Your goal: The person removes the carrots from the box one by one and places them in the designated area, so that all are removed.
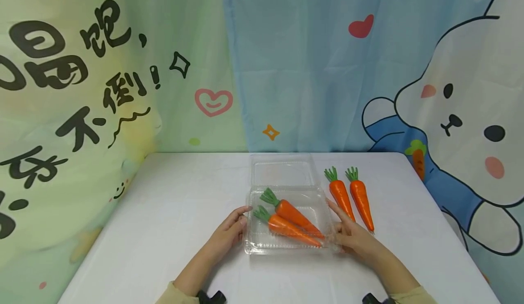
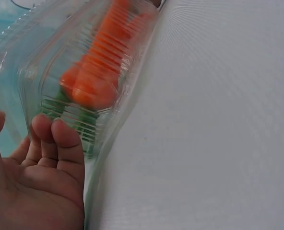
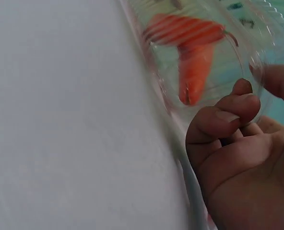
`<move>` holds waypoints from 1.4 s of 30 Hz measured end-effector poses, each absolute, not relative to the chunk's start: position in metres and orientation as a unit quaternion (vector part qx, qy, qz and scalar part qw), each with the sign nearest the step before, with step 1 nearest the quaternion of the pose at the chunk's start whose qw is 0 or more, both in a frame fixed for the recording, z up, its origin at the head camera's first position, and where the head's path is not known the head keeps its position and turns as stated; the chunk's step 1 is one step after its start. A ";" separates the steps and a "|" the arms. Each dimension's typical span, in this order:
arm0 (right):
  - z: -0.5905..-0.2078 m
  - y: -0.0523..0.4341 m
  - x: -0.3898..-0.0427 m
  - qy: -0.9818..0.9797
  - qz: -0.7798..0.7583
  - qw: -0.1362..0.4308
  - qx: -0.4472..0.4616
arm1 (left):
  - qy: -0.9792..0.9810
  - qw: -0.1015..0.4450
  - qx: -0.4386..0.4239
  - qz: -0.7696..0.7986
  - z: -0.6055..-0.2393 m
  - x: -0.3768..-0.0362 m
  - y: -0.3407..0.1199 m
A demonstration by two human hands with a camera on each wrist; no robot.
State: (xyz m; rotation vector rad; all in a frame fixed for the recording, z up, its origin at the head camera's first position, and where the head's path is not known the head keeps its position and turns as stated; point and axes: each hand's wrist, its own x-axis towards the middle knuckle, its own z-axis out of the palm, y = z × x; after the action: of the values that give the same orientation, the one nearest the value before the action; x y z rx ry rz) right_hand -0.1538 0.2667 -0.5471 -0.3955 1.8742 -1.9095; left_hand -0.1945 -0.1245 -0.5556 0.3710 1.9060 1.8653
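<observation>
A clear plastic clamshell box (image 1: 262, 245) lies in the middle of the table, its lid (image 1: 282, 172) folded back toward the far edge. Inside its base are two toy carrots, a rear one (image 1: 295, 215) and a front one (image 1: 286, 229), green tops to the left. My left hand (image 1: 229, 229) is at the box's left side, fingertips right at its wall, fingers loosely bent. At the right side is my right hand (image 1: 354, 238), its index finger stretched along the rim and the other fingers loosely curled beside the wall (image 3: 218, 91).
Two more carrots, a left one (image 1: 341, 195) and a right one (image 1: 361, 201), lie side by side on the white table (image 1: 184, 181), just beyond my right hand. A printed curtain (image 1: 303, 90) hangs behind the table.
</observation>
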 end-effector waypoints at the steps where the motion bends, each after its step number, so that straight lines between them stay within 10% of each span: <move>1: -0.546 0.268 -0.154 0.695 -0.674 0.204 -0.146 | 0.688 0.221 0.136 0.677 -0.555 -0.194 -0.124; 10: -0.544 0.278 -0.157 0.760 -0.595 0.026 -0.260 | 0.676 0.219 0.142 0.690 -0.556 -0.196 -0.124; 42: -0.515 0.270 -0.170 0.836 -0.525 -0.065 -0.143 | 0.746 0.138 0.177 0.627 -0.556 -0.199 -0.124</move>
State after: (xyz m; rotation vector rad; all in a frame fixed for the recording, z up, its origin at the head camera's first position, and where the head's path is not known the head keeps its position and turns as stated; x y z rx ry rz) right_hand -0.1701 0.2698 -0.5149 -0.4698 2.7415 -1.7215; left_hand -0.1991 -0.1244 -0.5563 0.5106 2.1576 1.8152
